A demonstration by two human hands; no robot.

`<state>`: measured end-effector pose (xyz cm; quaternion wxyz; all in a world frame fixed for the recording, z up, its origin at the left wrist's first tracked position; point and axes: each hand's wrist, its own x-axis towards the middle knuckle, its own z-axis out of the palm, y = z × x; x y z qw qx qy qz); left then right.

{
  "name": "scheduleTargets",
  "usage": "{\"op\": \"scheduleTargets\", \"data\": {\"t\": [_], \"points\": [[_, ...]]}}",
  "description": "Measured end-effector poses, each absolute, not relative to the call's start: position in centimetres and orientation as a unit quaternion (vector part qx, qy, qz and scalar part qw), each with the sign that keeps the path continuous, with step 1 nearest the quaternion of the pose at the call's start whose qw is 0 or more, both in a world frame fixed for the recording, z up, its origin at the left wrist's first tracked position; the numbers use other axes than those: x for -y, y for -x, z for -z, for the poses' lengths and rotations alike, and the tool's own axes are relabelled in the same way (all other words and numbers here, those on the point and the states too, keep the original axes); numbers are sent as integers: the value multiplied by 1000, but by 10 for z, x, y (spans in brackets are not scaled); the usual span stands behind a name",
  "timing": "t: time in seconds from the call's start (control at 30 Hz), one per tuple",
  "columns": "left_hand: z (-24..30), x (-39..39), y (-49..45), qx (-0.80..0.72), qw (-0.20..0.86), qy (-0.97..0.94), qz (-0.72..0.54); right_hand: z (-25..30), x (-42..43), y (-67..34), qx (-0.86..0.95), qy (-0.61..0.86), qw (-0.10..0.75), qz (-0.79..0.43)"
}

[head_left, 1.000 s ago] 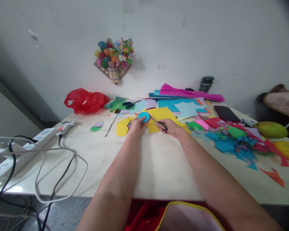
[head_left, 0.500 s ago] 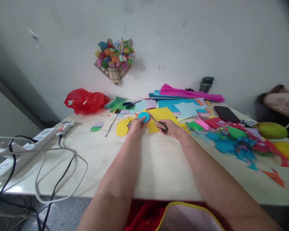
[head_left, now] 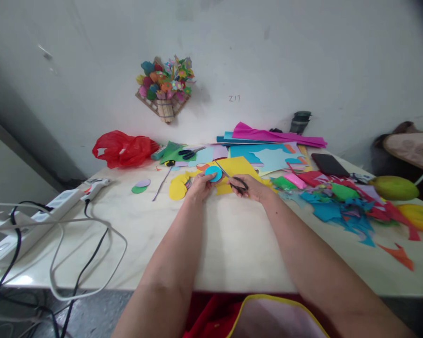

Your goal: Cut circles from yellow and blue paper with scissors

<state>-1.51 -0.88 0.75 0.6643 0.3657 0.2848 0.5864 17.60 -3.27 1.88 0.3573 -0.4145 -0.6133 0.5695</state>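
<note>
My left hand [head_left: 199,186] pinches a small blue paper circle [head_left: 213,173] and holds it up over the table. My right hand [head_left: 250,187] is closed on the black handles of a pair of scissors [head_left: 231,179], whose blades reach up to the circle's right edge. Under both hands lies a yellow paper sheet [head_left: 236,167], and yellow cut circles [head_left: 177,188] rest just left of my left hand.
Coloured paper scraps [head_left: 341,206] cover the table's right side beside a black phone [head_left: 328,165]. A second pair of scissors [head_left: 189,152] and a red plastic bag [head_left: 123,148] lie at the back. A power strip [head_left: 38,215] with looping cables sits left.
The blue circle has shifted slightly right and turned in my left hand. The scissors stay at its edge. The camera view drifted a little.
</note>
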Motion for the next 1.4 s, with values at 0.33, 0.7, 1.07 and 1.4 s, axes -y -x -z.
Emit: {"op": "scheduleTargets", "data": {"t": [0.33, 0.7, 1.07, 1.4], "points": [[-8, 9, 14, -279, 668, -356, -591, -18, 33, -175, 620, 412, 362, -562], [-8, 9, 13, -280, 672, -348, -591, -21, 35, -172, 604, 415, 371, -571], [-9, 10, 13, -282, 672, -340, -594, -24, 38, -169, 600, 432, 372, -562], [-7, 8, 12, -282, 667, -345, -597, -29, 43, -166, 600, 430, 378, -558]]}}
